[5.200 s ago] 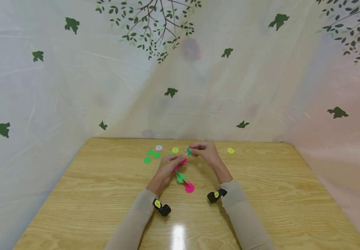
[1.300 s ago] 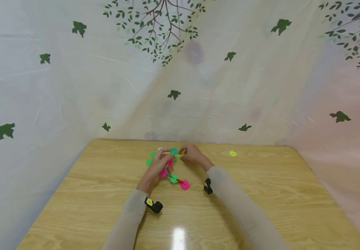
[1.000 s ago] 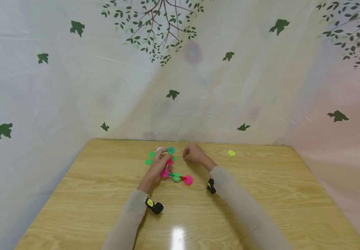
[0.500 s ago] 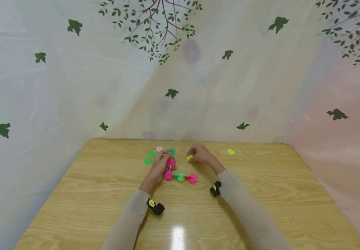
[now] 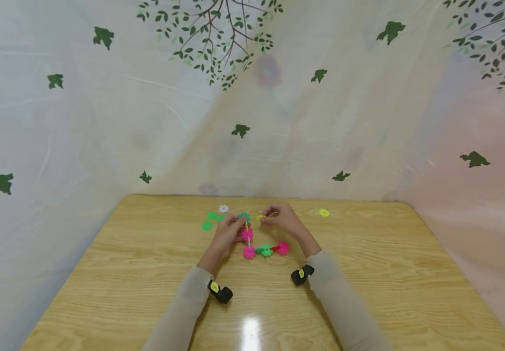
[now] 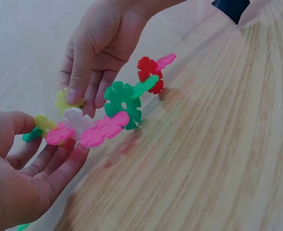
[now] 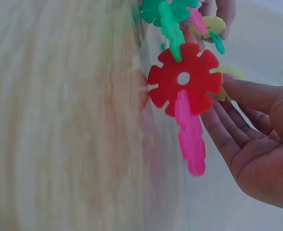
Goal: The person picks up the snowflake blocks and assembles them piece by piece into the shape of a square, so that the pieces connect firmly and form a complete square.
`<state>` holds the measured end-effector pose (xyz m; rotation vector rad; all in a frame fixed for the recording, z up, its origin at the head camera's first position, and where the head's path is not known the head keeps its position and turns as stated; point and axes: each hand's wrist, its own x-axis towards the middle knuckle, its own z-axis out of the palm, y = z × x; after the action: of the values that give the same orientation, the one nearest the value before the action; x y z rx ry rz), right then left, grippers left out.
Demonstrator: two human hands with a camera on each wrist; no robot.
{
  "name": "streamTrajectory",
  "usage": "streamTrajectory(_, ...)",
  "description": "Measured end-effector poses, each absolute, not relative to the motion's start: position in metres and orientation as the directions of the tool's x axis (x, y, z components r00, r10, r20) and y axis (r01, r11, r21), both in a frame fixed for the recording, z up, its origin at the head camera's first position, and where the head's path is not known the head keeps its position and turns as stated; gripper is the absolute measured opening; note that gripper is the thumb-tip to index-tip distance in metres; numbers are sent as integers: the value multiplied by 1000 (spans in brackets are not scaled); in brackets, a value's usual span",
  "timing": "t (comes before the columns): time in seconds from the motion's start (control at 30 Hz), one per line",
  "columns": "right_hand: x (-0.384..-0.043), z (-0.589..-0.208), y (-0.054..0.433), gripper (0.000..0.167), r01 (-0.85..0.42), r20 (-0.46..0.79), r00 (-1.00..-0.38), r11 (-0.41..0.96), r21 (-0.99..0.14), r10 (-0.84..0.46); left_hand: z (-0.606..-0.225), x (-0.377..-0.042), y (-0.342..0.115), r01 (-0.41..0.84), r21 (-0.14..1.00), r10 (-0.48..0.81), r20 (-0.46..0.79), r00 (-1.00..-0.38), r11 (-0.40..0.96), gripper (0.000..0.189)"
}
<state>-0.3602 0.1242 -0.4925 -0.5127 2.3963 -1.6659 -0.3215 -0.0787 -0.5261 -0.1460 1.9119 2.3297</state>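
My left hand (image 5: 228,233) pinches one end of a chain of slotted flower-shaped plastic discs, close to its teal disc (image 5: 244,217). From there the chain bends into an L, down to a pink disc (image 5: 249,252) and then right. In the left wrist view, a white disc (image 6: 76,120) and a green disc (image 6: 115,98) show between the pink ones. A red disc (image 7: 165,79) near the far end is large in the right wrist view. My right hand (image 5: 285,218) pinches a loose yellow disc (image 5: 261,218) between thumb and fingers, a small gap from the teal one.
Several green discs (image 5: 207,226) lie on the wooden table (image 5: 147,273) left of my left hand, a white disc (image 5: 223,208) behind them. Another yellow disc (image 5: 324,213) rests to the right of my right hand. A cloth backdrop (image 5: 182,146) rises behind the table.
Five seconds ago my right hand was at the teal disc; since then it has picked a yellow disc off the table and brought it near the chain. The chain's tail has swung right.
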Motion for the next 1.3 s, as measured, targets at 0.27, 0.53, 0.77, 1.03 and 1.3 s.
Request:
streamTrajectory(0.27,-355,-492,120,14,-189,80,-927,273,-943,-367,-527,-323,-79,-172,971,53,-165,-985,-167,20)
streamTrajectory(0.53,-355,-492,116,12,-269,145,-918,308,-912,-370,-523,-322,-81,-177,968,82,-165,-983,-176,19)
streamTrajectory(0.77,-353,-492,114,13,-304,184,-912,303,-903,-365,-522,-323,-81,-182,968,111,-165,-980,-172,19)
streamTrajectory(1.03,-352,-490,116,6,-368,230,-899,358,-858,-373,-519,-320,-81,-179,972,102,-164,-981,-152,17)
streamTrajectory(1.3,-351,-486,118,5,-344,221,-890,268,-900,-398,-514,-319,-80,-153,975,102,-137,-985,-162,16)
